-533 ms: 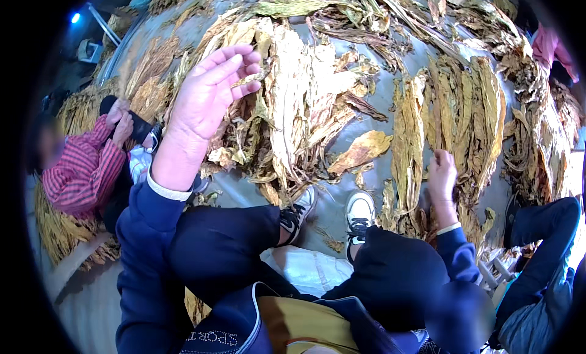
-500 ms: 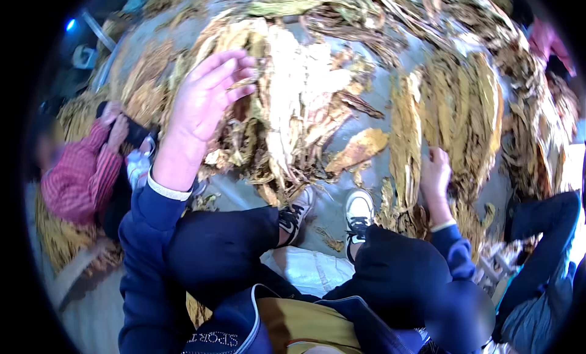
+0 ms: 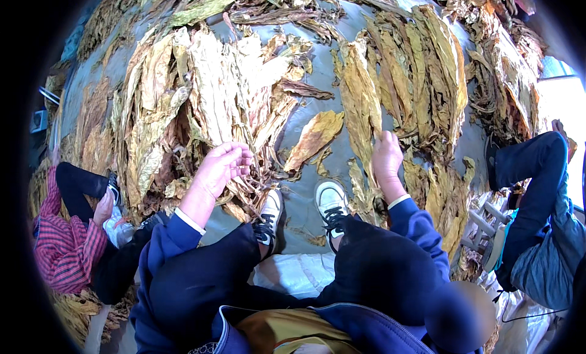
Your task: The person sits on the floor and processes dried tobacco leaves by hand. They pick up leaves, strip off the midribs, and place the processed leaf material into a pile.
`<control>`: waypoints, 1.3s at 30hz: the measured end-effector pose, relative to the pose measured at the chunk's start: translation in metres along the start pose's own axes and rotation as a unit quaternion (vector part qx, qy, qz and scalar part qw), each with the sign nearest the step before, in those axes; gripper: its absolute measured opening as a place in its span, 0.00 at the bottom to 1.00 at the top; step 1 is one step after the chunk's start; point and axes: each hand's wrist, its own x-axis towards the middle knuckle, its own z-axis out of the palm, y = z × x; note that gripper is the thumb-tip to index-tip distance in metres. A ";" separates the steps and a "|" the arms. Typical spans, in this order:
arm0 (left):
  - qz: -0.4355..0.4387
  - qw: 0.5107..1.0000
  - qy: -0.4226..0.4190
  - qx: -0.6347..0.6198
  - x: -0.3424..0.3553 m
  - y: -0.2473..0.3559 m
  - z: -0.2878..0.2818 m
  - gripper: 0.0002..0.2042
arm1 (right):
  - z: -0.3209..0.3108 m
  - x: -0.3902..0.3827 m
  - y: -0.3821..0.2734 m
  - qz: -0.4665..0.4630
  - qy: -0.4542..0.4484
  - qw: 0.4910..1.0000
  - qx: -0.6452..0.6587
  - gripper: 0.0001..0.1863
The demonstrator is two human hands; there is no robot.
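Note:
A pale, brightly lit heap of dried tobacco leaves point(image 3: 210, 79) lies ahead and to the left. At its near end, above the stems, my left hand point(image 3: 224, 167) is open, fingers partly bent and apart, with nothing visible in it. My right hand point(image 3: 388, 158) is closed, its fingertips at the near right edge of a long yellow-brown tobacco leaf point(image 3: 361, 88). The curled fingers hide whatever may be in them. Just beyond that hand lies a flat row of long leaves point(image 3: 427, 73). A single broad leaf point(image 3: 314, 137) rests on the grey sheet between the piles.
Grey sheeting point(image 3: 317, 42) covers the floor. More leaves point(image 3: 506, 79) are heaped on the far right. My shoes point(image 3: 331, 201) stand between the piles. A person in a red checked shirt point(image 3: 67, 250) sits at left; another person's bent leg point(image 3: 531, 164) is at right, beside a grey slatted stool point(image 3: 485, 229).
My left hand has come down and nearer, toward the stems of the pale heap. My right hand stays closed beside the long leaf. The whole view has shifted.

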 end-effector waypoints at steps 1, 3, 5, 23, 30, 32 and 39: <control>0.009 1.000 -0.001 -0.006 0.001 0.000 0.001 0.10 | -0.002 0.000 -0.007 -0.013 -0.003 1.000 -0.003 0.13; 0.006 1.000 0.012 -0.011 0.003 -0.004 0.001 0.10 | 0.000 -0.012 -0.015 -0.113 0.017 0.992 -0.057 0.27; 0.001 1.000 0.009 -0.016 0.004 -0.010 -0.003 0.10 | 0.007 -0.022 -0.015 -0.070 0.044 0.990 -0.116 0.38; -0.004 1.000 0.012 -0.017 0.000 -0.010 -0.004 0.11 | -0.033 0.034 0.035 0.153 -0.189 0.853 0.463 0.15; -0.009 1.000 0.006 -0.026 0.002 -0.010 -0.002 0.12 | 0.015 -0.002 0.028 0.042 -0.133 0.989 0.052 0.27; -0.010 1.000 0.012 -0.026 -0.002 -0.009 -0.004 0.12 | 0.026 -0.008 0.017 0.080 -0.148 0.986 0.006 0.27; -0.007 1.000 0.001 -0.027 0.001 -0.009 0.000 0.12 | 0.043 0.003 0.058 0.071 -0.116 0.955 0.263 0.25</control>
